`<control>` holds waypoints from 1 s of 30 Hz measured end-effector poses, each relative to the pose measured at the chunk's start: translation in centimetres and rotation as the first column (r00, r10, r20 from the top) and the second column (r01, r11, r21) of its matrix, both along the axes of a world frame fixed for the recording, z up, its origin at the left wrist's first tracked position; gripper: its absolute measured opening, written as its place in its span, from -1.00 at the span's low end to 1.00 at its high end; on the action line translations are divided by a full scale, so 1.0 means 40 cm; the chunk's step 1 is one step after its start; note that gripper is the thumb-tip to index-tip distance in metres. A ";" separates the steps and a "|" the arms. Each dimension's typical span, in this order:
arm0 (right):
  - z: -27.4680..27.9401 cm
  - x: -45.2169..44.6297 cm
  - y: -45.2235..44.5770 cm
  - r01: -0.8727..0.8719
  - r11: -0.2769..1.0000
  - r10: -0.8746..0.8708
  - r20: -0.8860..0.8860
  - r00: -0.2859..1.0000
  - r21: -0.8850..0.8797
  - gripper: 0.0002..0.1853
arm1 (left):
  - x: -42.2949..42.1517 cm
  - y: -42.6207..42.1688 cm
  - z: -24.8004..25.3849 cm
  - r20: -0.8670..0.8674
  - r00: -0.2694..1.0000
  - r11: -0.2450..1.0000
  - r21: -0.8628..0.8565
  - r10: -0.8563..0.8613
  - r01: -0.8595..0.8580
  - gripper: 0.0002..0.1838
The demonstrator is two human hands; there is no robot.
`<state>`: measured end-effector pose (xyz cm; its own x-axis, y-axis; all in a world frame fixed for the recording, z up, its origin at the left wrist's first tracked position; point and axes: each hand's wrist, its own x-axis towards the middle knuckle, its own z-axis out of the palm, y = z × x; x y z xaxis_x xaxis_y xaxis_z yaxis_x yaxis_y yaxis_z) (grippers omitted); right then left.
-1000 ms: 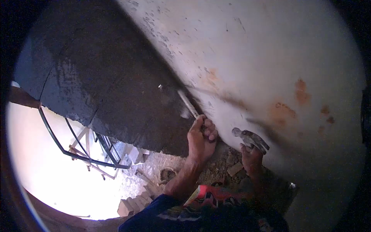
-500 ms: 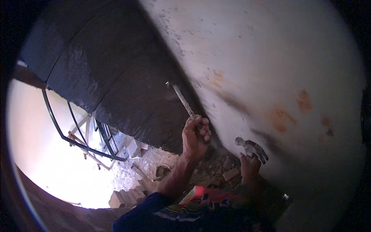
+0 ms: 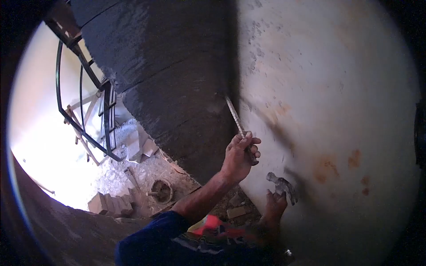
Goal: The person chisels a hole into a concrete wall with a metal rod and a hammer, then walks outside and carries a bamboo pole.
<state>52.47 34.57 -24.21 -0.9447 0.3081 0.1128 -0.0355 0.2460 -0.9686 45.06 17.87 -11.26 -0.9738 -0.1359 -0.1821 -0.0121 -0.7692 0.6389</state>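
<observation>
My left hand [image 3: 240,156] is closed around a thin, ridged metal rod [image 3: 234,114]. The rod's far end points up and left at the dark grey wall surface [image 3: 177,80], close to the corner with the pale wall [image 3: 319,88]; whether it touches is hard to tell. Lower right, my right hand [image 3: 276,204] grips a claw hammer [image 3: 282,185] near its head. The hammer head is apart from the rod, in front of the pale wall. The hammer's handle is mostly hidden by the hand and shadow.
Black metal frames [image 3: 107,119] stand at the left in bright light. Below them are stacked blocks [image 3: 111,204] and a round container [image 3: 161,191] on the dusty floor. Rubble and a brick piece [image 3: 238,212] lie beneath my arms. Orange stains mark the pale wall.
The view has turned, so the walls and floor appear rotated. The rod's tip has shifted from a small pale spot on the dark wall toward the corner. Both hands keep their holds.
</observation>
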 end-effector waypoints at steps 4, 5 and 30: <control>-0.053 -0.007 0.016 -0.031 0.999 0.031 0.083 0.996 -0.011 -0.61 | -0.013 0.016 0.016 -0.024 1.000 0.999 0.048 -0.009 0.010 -0.78; -0.065 -0.010 0.018 -0.018 0.999 0.018 -0.022 1.000 -0.037 -0.63 | -0.021 0.018 0.014 -0.033 0.999 0.999 0.054 -0.003 0.005 -0.78; 0.230 -0.022 0.046 0.171 0.965 -0.196 -0.115 0.974 -0.199 -0.71 | -0.079 0.052 0.032 -0.081 0.994 0.875 0.483 0.075 -0.026 -0.81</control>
